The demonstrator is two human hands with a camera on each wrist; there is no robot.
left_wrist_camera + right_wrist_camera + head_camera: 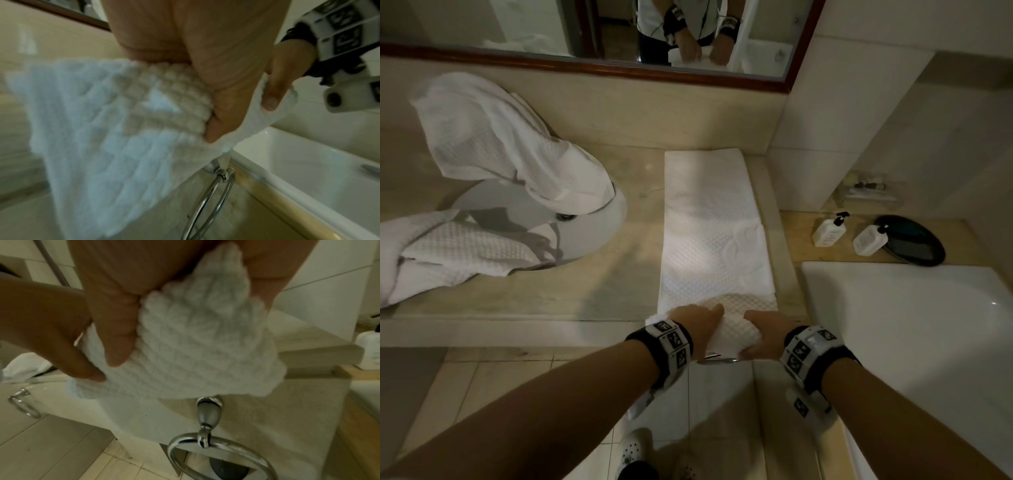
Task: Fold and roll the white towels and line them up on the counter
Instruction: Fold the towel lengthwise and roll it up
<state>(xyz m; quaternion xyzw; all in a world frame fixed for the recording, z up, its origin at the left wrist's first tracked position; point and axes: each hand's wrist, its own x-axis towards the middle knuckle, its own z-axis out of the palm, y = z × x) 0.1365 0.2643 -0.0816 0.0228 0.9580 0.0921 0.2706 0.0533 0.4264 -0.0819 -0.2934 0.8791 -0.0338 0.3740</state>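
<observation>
A white waffle towel (714,222), folded into a long strip, lies on the beige counter (599,274) and runs from the back wall to the front edge. Its near end is curled into a small roll (729,329). My left hand (697,318) grips the left part of that roll, thumb underneath, as the left wrist view shows on the towel (115,113). My right hand (763,334) grips the right part, fingers curled round the roll (205,345). Two more loose white towels lie at the sink: one (510,144) draped over its back, one (438,250) over its left rim.
A round sink (592,226) sits left of the strip. A chrome towel ring (216,451) hangs on the counter front below my hands. To the right are a white bathtub (893,325), two pump bottles (828,231) and a dark oval tray (914,240). A mirror (585,31) spans the back wall.
</observation>
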